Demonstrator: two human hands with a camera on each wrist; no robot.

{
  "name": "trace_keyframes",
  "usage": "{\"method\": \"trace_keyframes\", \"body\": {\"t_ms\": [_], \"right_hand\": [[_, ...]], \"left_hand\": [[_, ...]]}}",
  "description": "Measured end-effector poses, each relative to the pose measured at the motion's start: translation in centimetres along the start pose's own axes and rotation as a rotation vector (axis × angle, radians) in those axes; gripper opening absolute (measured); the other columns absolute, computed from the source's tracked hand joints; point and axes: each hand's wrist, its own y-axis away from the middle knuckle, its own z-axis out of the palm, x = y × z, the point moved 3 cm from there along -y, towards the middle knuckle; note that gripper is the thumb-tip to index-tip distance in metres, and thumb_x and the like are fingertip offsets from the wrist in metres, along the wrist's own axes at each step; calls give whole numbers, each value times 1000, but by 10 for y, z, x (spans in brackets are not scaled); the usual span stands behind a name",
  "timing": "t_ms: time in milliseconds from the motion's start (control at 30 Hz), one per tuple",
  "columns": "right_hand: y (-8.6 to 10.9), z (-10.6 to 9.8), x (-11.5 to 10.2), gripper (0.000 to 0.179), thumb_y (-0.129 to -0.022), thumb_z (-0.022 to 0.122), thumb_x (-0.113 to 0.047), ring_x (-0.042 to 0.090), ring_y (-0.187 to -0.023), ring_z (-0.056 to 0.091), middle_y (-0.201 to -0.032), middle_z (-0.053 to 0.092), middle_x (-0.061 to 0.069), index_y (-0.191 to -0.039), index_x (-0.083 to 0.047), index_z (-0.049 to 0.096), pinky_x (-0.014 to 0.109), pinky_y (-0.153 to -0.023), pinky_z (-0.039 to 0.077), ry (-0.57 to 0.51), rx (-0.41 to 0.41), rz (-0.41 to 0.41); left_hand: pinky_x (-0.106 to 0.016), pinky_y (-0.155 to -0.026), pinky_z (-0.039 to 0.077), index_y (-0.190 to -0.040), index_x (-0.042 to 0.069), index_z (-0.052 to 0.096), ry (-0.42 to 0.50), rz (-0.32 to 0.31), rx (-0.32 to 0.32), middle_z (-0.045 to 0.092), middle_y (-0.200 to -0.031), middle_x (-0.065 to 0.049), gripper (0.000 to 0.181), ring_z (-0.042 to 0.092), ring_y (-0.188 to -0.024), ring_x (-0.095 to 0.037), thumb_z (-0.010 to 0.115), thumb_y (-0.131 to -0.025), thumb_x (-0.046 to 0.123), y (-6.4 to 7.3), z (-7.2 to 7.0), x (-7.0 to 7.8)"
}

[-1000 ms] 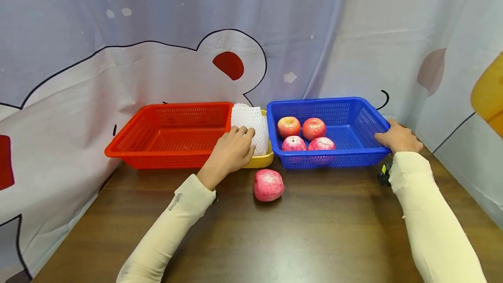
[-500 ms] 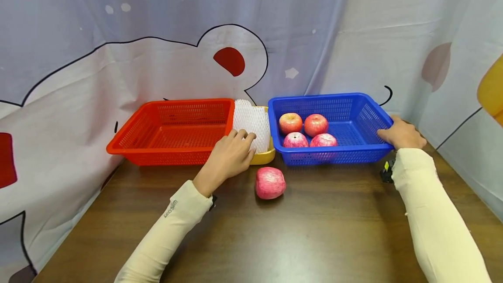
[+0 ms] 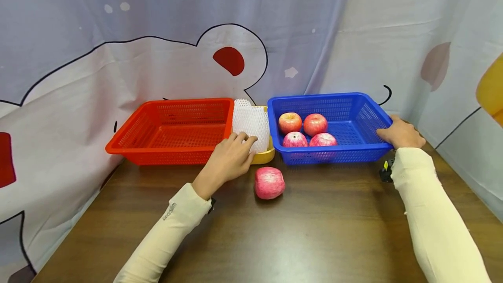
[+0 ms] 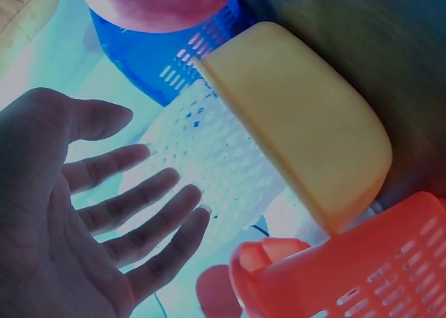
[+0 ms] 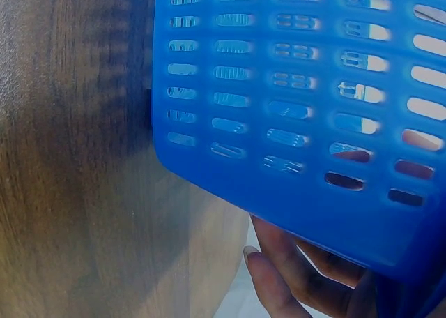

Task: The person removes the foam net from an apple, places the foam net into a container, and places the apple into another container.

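Note:
My left hand (image 3: 229, 159) hovers at the front of a yellow container (image 3: 264, 158), its fingers spread and slightly bent. White foam net sleeves (image 3: 251, 125) stand up in that container, just beyond the fingertips. In the left wrist view nothing lies between thumb and fingers. My right hand (image 3: 401, 134) grips the right end of the blue basket (image 3: 330, 157), thumb over the rim and fingers along the outer side. Several apples (image 3: 315, 124) sit in the basket's left half. One more red apple (image 3: 269, 183) lies on the table in front of the yellow container.
A red basket (image 3: 169, 158) stands left of the yellow container, close against it. The brown wooden table (image 3: 298, 239) stretches toward me. A printed curtain (image 3: 157, 69) hangs right behind the baskets.
The head view has tilted slightly, so the scene sits a bit higher. Both hands have stayed nearly in place, the right on the basket's rim, the left by the foam sleeves.

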Motion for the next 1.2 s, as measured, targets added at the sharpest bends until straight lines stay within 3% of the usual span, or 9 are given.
{"method": "trace_keyframes", "body": {"t_ms": [300, 600, 800, 1000, 1200], "right_hand": [[-1, -1, 2, 83, -95, 46, -42, 65, -120, 39, -139, 35, 45, -158, -5, 7, 72, -91, 34, 4, 0, 11], [-1, 0, 1, 83, -95, 46, -42, 65, -119, 40, -139, 35, 45, -158, -5, 6, 71, -91, 34, 4, 2, 9], [-1, 0, 0, 83, -95, 46, -42, 65, -118, 40, -139, 36, 45, -158, -5, 7, 71, -90, 34, 1, 6, 5], [-2, 1, -1, 83, -95, 46, -42, 65, -118, 41, -139, 36, 45, -158, -6, 6, 71, -91, 35, 5, 0, 15], [-1, 1, -1, 83, -94, 46, -42, 65, -119, 40, -139, 36, 45, -158, -6, 7, 71, -91, 34, 2, -2, 16]], "left_hand": [[-40, -83, 57, -130, 15, 60, 71, 43, -49, 64, -119, -8, 37, 63, -104, -26, 59, -97, 32, 4, -4, 10], [-40, -77, 58, -125, 14, 62, 131, 121, -93, 66, -112, -6, 36, 66, -98, -23, 56, -99, 38, 12, -3, 26], [-39, -87, 58, -131, 15, 60, 197, 176, -162, 65, -120, -5, 41, 66, -105, -21, 55, -99, 42, 16, 0, 36], [-38, -90, 56, -136, 17, 56, 210, 204, -257, 62, -123, -5, 50, 63, -108, -21, 63, -93, 43, 20, 3, 43], [-37, -89, 56, -136, 17, 55, 228, 222, -280, 59, -123, -8, 57, 61, -105, -22, 71, -88, 42, 21, 7, 48]]}}
